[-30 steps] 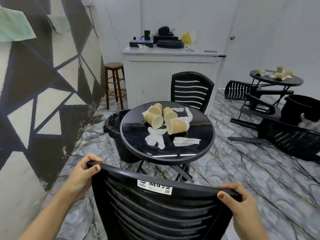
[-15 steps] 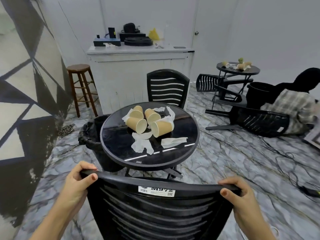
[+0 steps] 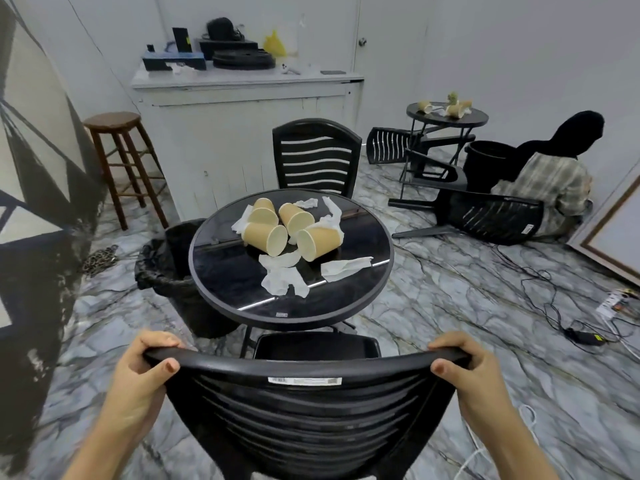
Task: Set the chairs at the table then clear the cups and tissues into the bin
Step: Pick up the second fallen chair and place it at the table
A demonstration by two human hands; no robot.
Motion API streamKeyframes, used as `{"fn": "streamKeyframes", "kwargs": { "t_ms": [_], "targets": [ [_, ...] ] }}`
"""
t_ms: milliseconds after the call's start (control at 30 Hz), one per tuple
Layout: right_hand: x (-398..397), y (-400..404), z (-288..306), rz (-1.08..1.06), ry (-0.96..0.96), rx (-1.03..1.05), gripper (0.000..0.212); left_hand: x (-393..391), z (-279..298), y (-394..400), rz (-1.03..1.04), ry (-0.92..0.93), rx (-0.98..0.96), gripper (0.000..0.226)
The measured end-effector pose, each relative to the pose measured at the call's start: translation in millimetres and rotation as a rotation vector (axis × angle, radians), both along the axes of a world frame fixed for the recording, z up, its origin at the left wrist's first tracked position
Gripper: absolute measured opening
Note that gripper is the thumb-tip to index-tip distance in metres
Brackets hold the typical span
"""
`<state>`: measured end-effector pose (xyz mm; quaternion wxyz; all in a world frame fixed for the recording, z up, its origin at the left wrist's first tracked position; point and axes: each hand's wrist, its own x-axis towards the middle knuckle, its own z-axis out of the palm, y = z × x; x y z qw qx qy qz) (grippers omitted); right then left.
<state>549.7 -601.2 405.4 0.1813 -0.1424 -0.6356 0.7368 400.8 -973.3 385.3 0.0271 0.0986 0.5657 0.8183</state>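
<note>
At the lower left, the left hand (image 3: 138, 375) curls over the top rail of the black chair (image 3: 301, 410), thumb in front. At the lower right, the right hand (image 3: 474, 372) grips the rail the same way. The chair's legs are cut off below. Its seat touches the round table (image 3: 242, 296), where the paper cups (image 3: 266, 233) and tissues (image 3: 284, 278) lie mid-frame. The table half hides the bin (image 3: 166, 265).

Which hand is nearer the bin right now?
Left. The left hand grips the chair back just below the bin; the right hand grips the far end.
</note>
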Motion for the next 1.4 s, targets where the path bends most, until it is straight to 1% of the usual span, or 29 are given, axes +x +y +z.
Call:
{"fn": "streamKeyframes", "kwargs": {
  "t_ms": [67, 100, 200, 233, 367, 400, 433, 467, 533, 600, 667, 767, 867, 1000, 1100, 1200, 1333, 1400],
  "targets": [
    [-3, 5, -1, 0.033, 0.015, 0.022, 0.027, 11, -6, -1, 0.010, 0.000, 0.006, 0.046],
    [-2, 8, -3, 0.036, 0.021, 0.028, 0.025, 18, -8, -1, 0.014, -0.002, 0.011, 0.043],
    [12, 21, -13, 0.022, 0.032, -0.019, 0.023, 35, -16, 10, 0.043, -0.018, -0.015, 0.056],
    [19, 25, -16, 0.015, 0.032, -0.029, 0.024, 39, -18, 15, 0.045, -0.009, -0.033, 0.057],
    [41, 32, -27, -0.026, 0.019, -0.049, 0.039, 42, -20, 25, -0.035, 0.023, -0.072, 0.042],
    [44, 29, -30, -0.031, 0.013, -0.036, 0.035, 39, -20, 22, -0.047, 0.032, -0.079, 0.045],
    [46, 22, -32, -0.018, 0.004, -0.013, 0.024, 35, -19, 17, -0.057, 0.039, -0.084, 0.050],
    [49, 14, -35, -0.015, -0.009, 0.000, 0.025, 29, -18, 12, -0.073, 0.044, -0.089, 0.054],
    [56, -2, -43, -0.052, -0.025, 0.010, 0.051, 14, -15, 4, -0.130, 0.039, -0.087, 0.056],
    [61, -20, -47, -0.116, -0.028, -0.005, 0.059, 0, -11, -2, -0.191, 0.033, -0.094, 0.055],
    [62, -39, -46, -0.115, -0.023, 0.013, 0.057, -9, -11, -13, -0.235, 0.014, -0.107, 0.056],
    [57, -59, -45, -0.067, -0.040, 0.038, 0.045, -11, -18, -37, -0.236, -0.049, -0.120, 0.058],
    [59, -63, -49, -0.057, -0.041, 0.045, 0.059, -1, -29, -51, -0.226, -0.097, -0.131, 0.061],
    [66, -59, -55, 0.015, -0.058, 0.042, 0.062, 21, -51, -65, -0.179, -0.130, -0.117, 0.062],
    [74, -44, -57, 0.031, -0.080, 0.037, 0.063, 41, -66, -58, -0.146, -0.115, -0.155, 0.063],
    [80, -24, -64, 0.031, -0.140, -0.022, 0.060, 51, -63, -40, -0.166, -0.110, -0.182, 0.062],
    [83, -20, -64, 0.060, -0.160, -0.015, 0.045, 52, -55, -32, -0.175, -0.136, -0.151, 0.064],
    [87, -24, -66, 0.042, -0.149, -0.031, 0.051, 51, -54, -31, -0.194, -0.127, -0.148, 0.064]
  ]
}}
